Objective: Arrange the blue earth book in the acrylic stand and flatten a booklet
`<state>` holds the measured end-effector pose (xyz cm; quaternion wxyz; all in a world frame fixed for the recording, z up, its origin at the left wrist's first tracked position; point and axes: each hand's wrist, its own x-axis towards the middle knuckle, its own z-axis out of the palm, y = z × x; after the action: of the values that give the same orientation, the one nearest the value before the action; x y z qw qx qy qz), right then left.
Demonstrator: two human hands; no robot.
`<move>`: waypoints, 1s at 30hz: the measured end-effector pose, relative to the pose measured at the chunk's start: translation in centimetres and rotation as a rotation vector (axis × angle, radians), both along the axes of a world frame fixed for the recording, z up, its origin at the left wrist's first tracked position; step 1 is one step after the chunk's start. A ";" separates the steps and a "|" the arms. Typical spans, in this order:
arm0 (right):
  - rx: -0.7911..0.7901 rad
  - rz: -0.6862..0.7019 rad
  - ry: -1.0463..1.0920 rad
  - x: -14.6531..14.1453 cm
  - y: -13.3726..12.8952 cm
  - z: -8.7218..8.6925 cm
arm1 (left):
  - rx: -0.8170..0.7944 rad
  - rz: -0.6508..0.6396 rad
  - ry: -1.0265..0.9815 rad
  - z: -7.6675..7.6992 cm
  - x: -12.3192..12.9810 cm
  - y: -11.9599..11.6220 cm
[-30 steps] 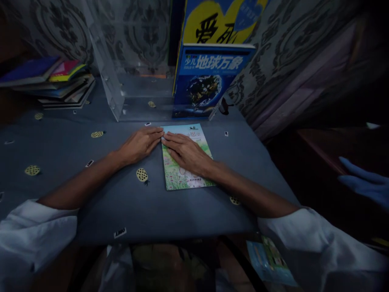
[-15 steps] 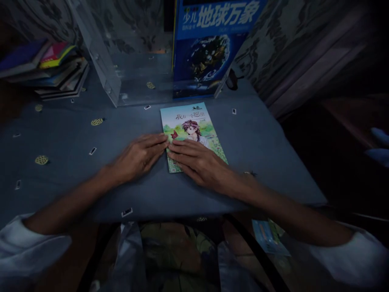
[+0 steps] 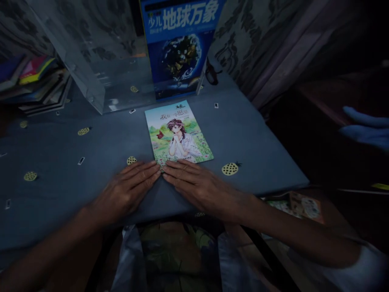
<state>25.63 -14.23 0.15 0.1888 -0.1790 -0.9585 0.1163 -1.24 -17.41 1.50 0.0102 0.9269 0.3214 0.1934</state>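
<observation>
A thin illustrated book [image 3: 179,136] lies closed and face up on the cloth-covered table, slightly turned. Its cover has a drawn figure, a red butterfly and green fields. My left hand [image 3: 129,188] rests flat on the cloth, fingers stretched out, with the tips at the book's lower left corner. My right hand [image 3: 194,182] lies flat over the book's lower edge, fingers extended and covering part of it. The fingertips of both hands nearly meet. Neither hand grips anything.
Behind the book stands a clear acrylic holder [image 3: 97,91] with a large blue Earth book [image 3: 179,61] upright in it. A stack of books [image 3: 36,87] sits at the far left. Dark glasses [image 3: 212,73] lie beside the holder. Below the table's right edge are other booklets [image 3: 305,207].
Both hands have slid down toward the book's lower edge, uncovering the drawn figure on the cover. The camera view has shifted, so the scene sits farther left.
</observation>
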 end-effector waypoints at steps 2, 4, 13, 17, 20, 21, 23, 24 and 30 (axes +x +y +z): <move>-0.030 -0.023 0.027 0.9 0.0 0.1 | 0.000 -0.019 0.028 0.2 0.2 0.2; -0.061 -0.032 0.080 2.0 0.2 -0.1 | 0.000 -0.034 0.054 0.4 0.7 0.5; -0.170 -0.153 0.207 6.1 0.6 -1.3 | 0.040 -0.141 0.089 1.1 4.9 2.5; -0.187 -0.214 0.182 7.4 0.7 -0.8 | 0.067 -0.184 0.112 1.3 7.4 3.7; -0.192 -0.259 0.202 8.2 0.7 -0.6 | 0.078 -0.212 0.113 1.1 8.9 4.5; -0.190 -0.272 0.208 8.4 0.7 -0.6 | 0.081 -0.221 0.111 1.1 9.4 4.8; -0.183 -0.295 0.226 8.6 0.7 -0.7 | 0.091 -0.236 0.095 1.0 9.9 5.1; -0.179 -0.301 0.234 8.7 0.6 -0.7 | 0.095 -0.241 0.086 1.0 10.1 5.3; -0.144 -0.300 0.266 8.7 0.7 -0.4 | 0.083 -0.236 0.095 1.3 10.4 5.5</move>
<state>34.32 -13.57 -0.23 0.3157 -0.3157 -0.8770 0.1777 9.12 -11.90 2.78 -0.0207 0.9661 0.2017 0.1598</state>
